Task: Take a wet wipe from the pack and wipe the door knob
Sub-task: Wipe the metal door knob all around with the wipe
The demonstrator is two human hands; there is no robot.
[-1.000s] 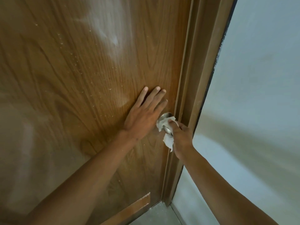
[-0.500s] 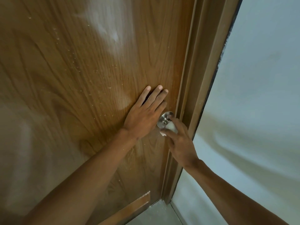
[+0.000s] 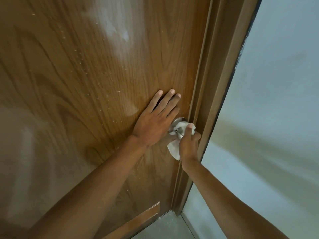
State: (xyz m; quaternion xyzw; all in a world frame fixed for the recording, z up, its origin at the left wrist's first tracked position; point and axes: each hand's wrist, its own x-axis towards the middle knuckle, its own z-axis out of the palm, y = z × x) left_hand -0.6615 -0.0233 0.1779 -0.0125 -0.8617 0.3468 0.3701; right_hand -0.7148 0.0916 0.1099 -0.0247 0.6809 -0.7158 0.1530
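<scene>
A round silver door knob point(image 3: 176, 128) sits on the right edge of a brown wooden door point(image 3: 96, 80). My right hand point(image 3: 189, 145) is closed around the knob with a crumpled white wet wipe point(image 3: 174, 149) pressed on it. Part of the wipe hangs below the knob and part shows above my thumb. My left hand point(image 3: 155, 121) lies flat on the door just left of the knob, fingers spread and pointing up. The wipe pack is not in view.
The brown door frame point(image 3: 212, 100) runs right beside the knob. A pale wall point(image 3: 276, 118) fills the right side. A strip of grey floor point(image 3: 165, 226) shows at the bottom.
My right hand has rolled around the knob, so the wipe, mostly hidden half a second ago, hangs out below it again. The left hand stays flat on the door.
</scene>
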